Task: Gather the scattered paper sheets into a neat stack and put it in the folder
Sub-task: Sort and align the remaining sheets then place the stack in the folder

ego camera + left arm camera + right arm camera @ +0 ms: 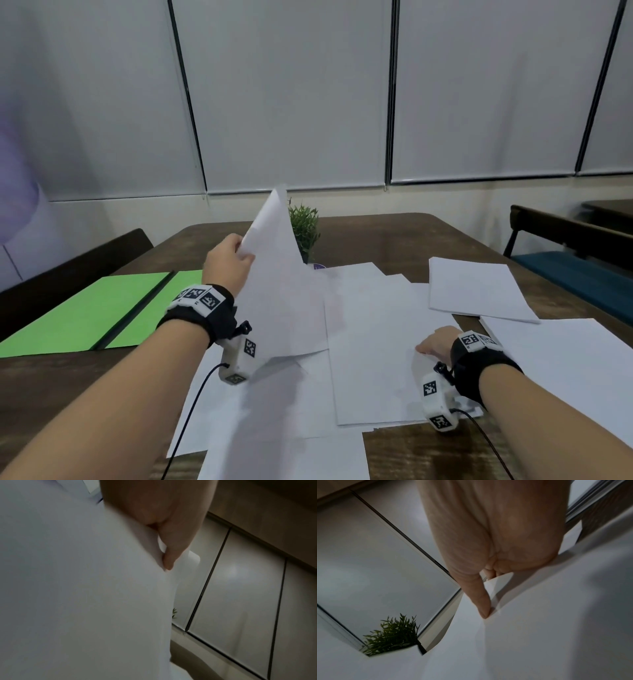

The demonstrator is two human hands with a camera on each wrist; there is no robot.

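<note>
1. Gathering step: left hand (228, 261) pinches a raised sheet (284, 291), frame centre.
2. Right hand (436, 341) grips the edge of a flat sheet (373, 359) lower right.
3. Next: align sheets; green folder (85, 311) lies open, left of frame.

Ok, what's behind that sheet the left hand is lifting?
Behind the lifted sheet a small green plant pokes out; its pot and the table there are mostly covered.

White paper sheets (373, 342) overlapping loosely across the table, one sheet (284, 291) lifted upright; open green folder (82, 318) flat at left
</note>
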